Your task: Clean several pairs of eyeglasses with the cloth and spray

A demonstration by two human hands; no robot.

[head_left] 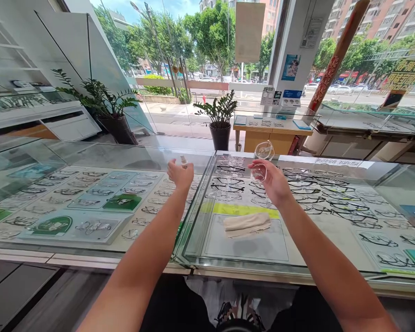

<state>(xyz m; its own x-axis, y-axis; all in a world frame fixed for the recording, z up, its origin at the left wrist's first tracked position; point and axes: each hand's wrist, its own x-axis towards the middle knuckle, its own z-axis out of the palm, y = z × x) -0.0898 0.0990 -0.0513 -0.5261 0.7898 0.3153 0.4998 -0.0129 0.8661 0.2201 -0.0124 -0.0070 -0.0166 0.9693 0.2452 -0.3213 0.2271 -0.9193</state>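
On the glass desk (256, 271), lower centre, beige cloth (247, 224) lies unused; left grip (180, 173) encloses spray bottle (183, 160), right grip (274, 180) pinches eyeglasses (264, 151).

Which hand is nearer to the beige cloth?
Right. The right hand, holding clear glasses, is beyond the right end of the cloth; the left hand, holding a bottle, is farther off to its left.

A potted plant (219, 123) stands beside a wooden cabinet (257, 142). A blue poster (291, 67) hangs on a pillar (302, 27). Trees (210, 37) stand outside.
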